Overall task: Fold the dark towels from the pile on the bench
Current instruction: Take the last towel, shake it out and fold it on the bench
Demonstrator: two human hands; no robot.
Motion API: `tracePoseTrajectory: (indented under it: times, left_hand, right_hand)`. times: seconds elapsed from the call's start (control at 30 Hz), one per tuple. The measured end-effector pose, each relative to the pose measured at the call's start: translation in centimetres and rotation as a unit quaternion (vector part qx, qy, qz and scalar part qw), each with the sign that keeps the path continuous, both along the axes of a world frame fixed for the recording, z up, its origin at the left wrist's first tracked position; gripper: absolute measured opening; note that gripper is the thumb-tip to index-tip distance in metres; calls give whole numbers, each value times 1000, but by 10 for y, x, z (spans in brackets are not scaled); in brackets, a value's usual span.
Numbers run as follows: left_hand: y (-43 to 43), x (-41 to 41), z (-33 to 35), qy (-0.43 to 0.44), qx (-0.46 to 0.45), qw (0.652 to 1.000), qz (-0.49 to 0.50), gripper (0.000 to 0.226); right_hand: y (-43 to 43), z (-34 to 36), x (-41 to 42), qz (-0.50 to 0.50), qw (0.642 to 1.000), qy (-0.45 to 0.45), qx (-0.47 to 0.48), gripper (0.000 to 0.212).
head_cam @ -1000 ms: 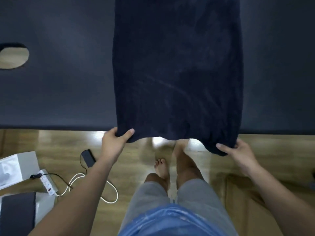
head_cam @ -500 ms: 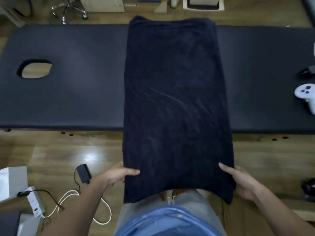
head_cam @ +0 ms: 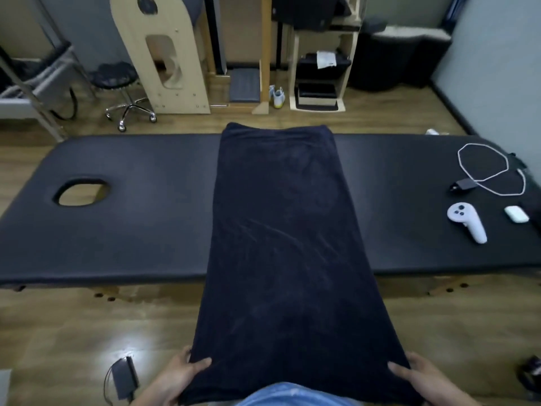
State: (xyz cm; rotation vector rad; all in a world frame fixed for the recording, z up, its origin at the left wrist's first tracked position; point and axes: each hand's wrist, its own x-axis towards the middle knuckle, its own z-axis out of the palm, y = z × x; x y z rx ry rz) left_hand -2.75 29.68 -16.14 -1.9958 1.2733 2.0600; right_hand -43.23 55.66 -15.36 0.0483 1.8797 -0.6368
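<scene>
A long dark navy towel [head_cam: 281, 244] lies stretched across the black padded bench [head_cam: 131, 230], its far end hanging just over the bench's back edge. The near end is lifted off the bench toward my body. My left hand [head_cam: 178, 373] pinches the near left corner, thumb on top. My right hand [head_cam: 415, 373] pinches the near right corner the same way. The towel is taut and flat between them. No pile of other towels is in view.
The bench has a face hole [head_cam: 82, 192] at the left. On its right end lie a white controller [head_cam: 467, 222], a small white case [head_cam: 516, 213] and a white cable with a black adapter [head_cam: 483, 168]. A stool [head_cam: 126, 92] and shelves stand behind. A black adapter [head_cam: 124, 376] lies on the floor.
The view has risen from the floor to the whole bench and room. Both hands have drawn the towel's near end back toward my body, still holding its corners.
</scene>
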Motion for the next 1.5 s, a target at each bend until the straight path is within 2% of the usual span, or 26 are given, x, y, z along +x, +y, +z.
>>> tracePoseTrajectory:
  times: [0.07, 0.13, 0.2, 0.27, 0.3, 0.33, 0.4, 0.47, 0.53, 0.6, 0.67, 0.7, 0.77, 0.83, 0.87, 0.93, 1.0, 1.13, 1.23, 1.33, 1.43, 1.5]
  left_hand:
    - [-10, -1, 14, 30, -16, 999, 21, 67]
    - [-25, -6, 32, 89, 0, 995, 51, 81]
    - [-46, -13, 46, 139, 17, 987, 74, 63]
    - [-66, -22, 61, 164, 31, 982, 83, 30]
    - [-76, -26, 65, 176, 46, 978, 98, 17]
    - [-85, -31, 68, 188, 61, 972, 124, 16]
    - [-105, -42, 75, 225, 75, 954, 181, 30]
    - [-124, -55, 81, 268, 81, 934, 222, 40]
    - [-142, -69, 82, 313, 88, 917, 231, 53]
    - [-160, -84, 77, 333, 82, 915, 214, 62]
    - [-182, -106, 68, 289, 65, 934, 200, 75]
    - [-193, -116, 63, 253, 54, 947, 192, 73]
    - [-216, -138, 51, 169, 25, 973, 158, 46]
    - [-228, -157, 38, 78, -6, 989, 127, 17]
    - [-234, -165, 31, 32, -25, 993, 110, 11]
    - [-245, -174, 21, -55, -88, 990, 100, 20]
    - [-256, -177, 17, -52, -118, 986, 105, 18]
    - [-267, -187, 18, 28, -81, 981, 172, 11]
    - [-266, -190, 8, -20, -85, 986, 141, 19]
    - [-259, -179, 2, -49, -79, 992, 82, 30]
    - [-239, -161, 4, -59, -70, 995, 40, 29]
    - [-218, -148, 1, -83, -75, 993, 27, 22]
  right_hand:
    - [-12, 32, -2, 5, 1000, -4, 3, 89]
    - [-28, 54, -6, -19, 999, -13, -33, 66]
    - [-45, 68, -17, -37, 996, -24, -77, 38]
    - [-63, 80, -36, -60, 993, -20, -99, 19]
    - [-74, 85, -45, -72, 992, -19, -101, 18]
    - [-84, 90, -53, -85, 991, -27, -101, 21]
    - [-105, 95, -73, -124, 985, -54, -110, 30]
    - [-126, 99, -85, -155, 972, -101, -146, 30]
    - [-149, 100, -96, -170, 960, -131, -180, 27]
    - [-171, 93, -111, -151, 955, -154, -204, 30]
    - [-196, 78, -128, -59, 979, -100, -165, 37]
    - [-209, 70, -135, -4, 990, -42, -136, 38]
    - [-235, 50, -146, 47, 991, 68, -109, 30]
    - [-257, 29, -153, 47, 986, 128, -95, 18]
    - [-265, 19, -155, 34, 987, 134, -86, 18]
    - [-275, 2, -158, 11, 990, 119, -74, 16]
    - [-283, -8, -164, -10, 988, 125, -85, 13]
    - [-302, -19, -177, -81, 977, 128, -150, 9]
    - [-304, -31, -177, -41, 985, 111, -124, 19]
    - [-295, -30, -175, -27, 991, 72, -108, 39]
    - [-272, -19, -167, 11, 993, 49, -102, 35]
    - [-245, -19, -152, 52, 994, 66, -74, 33]
